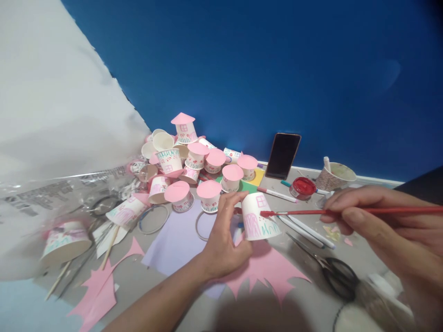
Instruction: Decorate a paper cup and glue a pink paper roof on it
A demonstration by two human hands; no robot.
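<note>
My left hand (226,240) grips an upside-down white paper cup (254,214) by its left side, fingers behind and thumb near the rim. A pink window, a pink door and green-blue grass strokes are drawn on the cup. In my right hand (367,216) is a thin red paintbrush (301,212), held like a pen. Its red tip touches or nearly touches the cup's side, just right of the door. Beyond the brush stands an open pot of red paint (302,186).
Decorated cups with pink paper roofs (209,190) cluster behind my left hand. Black-handled scissors (335,272), markers (304,230) and pink paper scraps (265,267) lie nearby. A phone (284,156) leans against the blue wall, left of a paper cup (334,175) holding a pen.
</note>
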